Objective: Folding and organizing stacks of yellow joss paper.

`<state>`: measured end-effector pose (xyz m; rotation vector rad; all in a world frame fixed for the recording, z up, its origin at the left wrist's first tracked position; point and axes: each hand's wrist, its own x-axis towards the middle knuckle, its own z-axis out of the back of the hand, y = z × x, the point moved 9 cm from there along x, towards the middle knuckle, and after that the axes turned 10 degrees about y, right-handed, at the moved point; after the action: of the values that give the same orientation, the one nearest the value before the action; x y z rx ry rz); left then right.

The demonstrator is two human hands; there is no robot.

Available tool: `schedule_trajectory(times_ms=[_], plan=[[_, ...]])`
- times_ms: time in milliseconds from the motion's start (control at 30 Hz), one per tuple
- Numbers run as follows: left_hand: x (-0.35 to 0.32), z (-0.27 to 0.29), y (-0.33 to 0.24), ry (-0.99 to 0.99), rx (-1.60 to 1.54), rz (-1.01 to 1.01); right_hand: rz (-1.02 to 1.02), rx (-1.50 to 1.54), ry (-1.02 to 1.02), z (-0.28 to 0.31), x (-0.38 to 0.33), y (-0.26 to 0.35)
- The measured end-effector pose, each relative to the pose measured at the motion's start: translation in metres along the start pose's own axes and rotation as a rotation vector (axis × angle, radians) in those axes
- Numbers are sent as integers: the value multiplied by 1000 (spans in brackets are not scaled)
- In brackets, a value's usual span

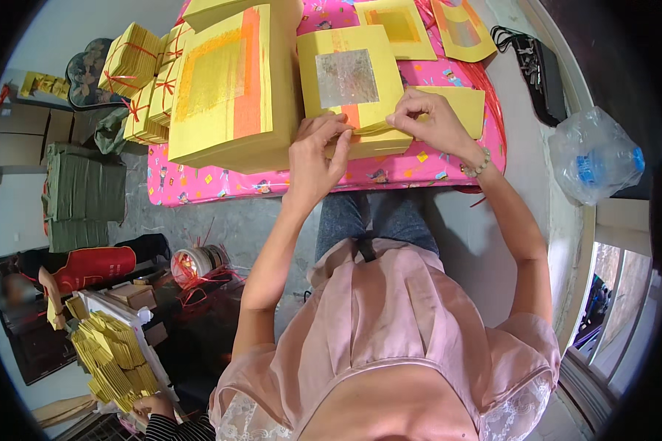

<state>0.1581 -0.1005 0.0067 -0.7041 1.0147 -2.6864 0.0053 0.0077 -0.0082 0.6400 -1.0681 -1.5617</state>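
A stack of yellow paper sheets [314, 77] stands before me, its top sheet bearing a silver foil square [347, 77] and an orange stripe. At its near edge my left hand [320, 153] is closed, fingertips and thumb on the lifted edge of the upper sheets. My right hand [435, 123] pinches at the near right corner of the same sheets, finger and thumb pressed together. Just left of my left hand rises a taller stack of yellow paper [210, 88] with orange colouring on top.
The table has a pink patterned cloth [232, 187]. Red-tied paper bundles [131, 62] sit at left; more yellow sheets [397, 29] lie behind. Red strings [493, 95] hang at right, near a black bag [538, 81] and wrapped bottle [596, 158]. Another person's hand [153, 406] is by folded yellow paper [114, 360].
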Motion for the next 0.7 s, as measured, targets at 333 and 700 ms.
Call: schedule_trajectory(times_ms=[333, 700], plan=[[-2, 1, -12, -18, 170, -36, 207, -376, -61, -2, -9, 43], [-1, 6, -54, -168, 427, -197, 78, -468, 31, 19, 25, 37]])
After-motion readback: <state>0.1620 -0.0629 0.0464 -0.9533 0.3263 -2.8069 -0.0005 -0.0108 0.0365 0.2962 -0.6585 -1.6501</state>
